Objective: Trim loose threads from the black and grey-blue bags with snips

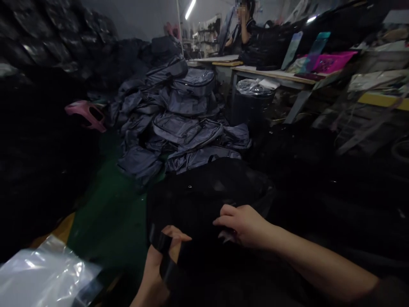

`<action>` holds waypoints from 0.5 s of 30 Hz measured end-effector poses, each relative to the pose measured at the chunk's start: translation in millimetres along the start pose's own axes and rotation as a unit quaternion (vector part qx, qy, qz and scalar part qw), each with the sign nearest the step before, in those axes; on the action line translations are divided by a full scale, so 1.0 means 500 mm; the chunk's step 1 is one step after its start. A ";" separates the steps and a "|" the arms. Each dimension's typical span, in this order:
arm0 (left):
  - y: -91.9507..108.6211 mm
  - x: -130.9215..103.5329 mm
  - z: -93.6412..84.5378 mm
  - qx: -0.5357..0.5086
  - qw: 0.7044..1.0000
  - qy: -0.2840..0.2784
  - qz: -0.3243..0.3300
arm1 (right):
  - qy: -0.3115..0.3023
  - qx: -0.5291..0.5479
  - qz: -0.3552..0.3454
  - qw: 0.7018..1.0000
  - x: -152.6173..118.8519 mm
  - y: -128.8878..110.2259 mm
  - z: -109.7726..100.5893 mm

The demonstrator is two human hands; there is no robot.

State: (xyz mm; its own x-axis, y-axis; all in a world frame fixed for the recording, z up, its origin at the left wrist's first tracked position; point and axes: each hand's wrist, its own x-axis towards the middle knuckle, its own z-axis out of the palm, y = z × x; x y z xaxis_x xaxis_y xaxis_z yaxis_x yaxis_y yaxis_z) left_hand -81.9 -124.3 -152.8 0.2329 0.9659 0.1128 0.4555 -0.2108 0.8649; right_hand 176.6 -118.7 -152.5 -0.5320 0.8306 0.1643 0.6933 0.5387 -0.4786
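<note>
A black bag (198, 196) lies in front of me, its lower part lost in the dark. My left hand (174, 238) is at its near left side, closed around a black strap (161, 241) that crosses the palm and wrist. Over the bag's right half is my right hand (241, 224), thumb and forefinger close together. Under its curled fingers pokes a small pale metal tool with pointed tips (226, 236), like thread snips; most of it is hidden in the palm.
Beyond the bag rises a heap of grey backpacks (188, 123) on a green floor (111, 204). A pink plastic stool (86, 113) lies left. Clear plastic bags (47, 277) are near left. A lined bin (252, 100) stands by a table (287, 76), where a person (246, 32) sits.
</note>
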 end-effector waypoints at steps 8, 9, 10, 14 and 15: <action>-0.050 -0.060 -0.008 0.153 0.958 -0.090 0.225 | -0.020 -0.071 -0.098 0.992 -0.026 -0.014 0.081; -0.052 -0.062 -0.007 0.168 0.953 -0.095 0.235 | -0.005 -0.066 -0.102 0.993 -0.032 -0.013 0.091; -0.053 -0.063 -0.006 0.179 0.948 -0.102 0.244 | 0.010 -0.058 -0.103 0.993 -0.040 -0.012 0.100; -0.039 -0.071 -0.006 0.190 0.929 -0.125 0.291 | 0.052 -0.027 -0.087 0.994 -0.065 -0.013 0.126; -0.032 -0.075 -0.009 0.174 0.931 -0.130 0.292 | 0.056 -0.014 -0.082 0.995 -0.070 -0.015 0.130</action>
State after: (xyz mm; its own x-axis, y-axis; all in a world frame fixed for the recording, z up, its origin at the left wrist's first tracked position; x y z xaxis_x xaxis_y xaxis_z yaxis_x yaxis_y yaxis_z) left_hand -101.7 -156.4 -168.9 0.7076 0.6118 0.3536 0.4263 -0.7686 0.4770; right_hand 158.5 -161.0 -211.1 -0.5835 0.7405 0.3336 0.6159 0.6712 -0.4126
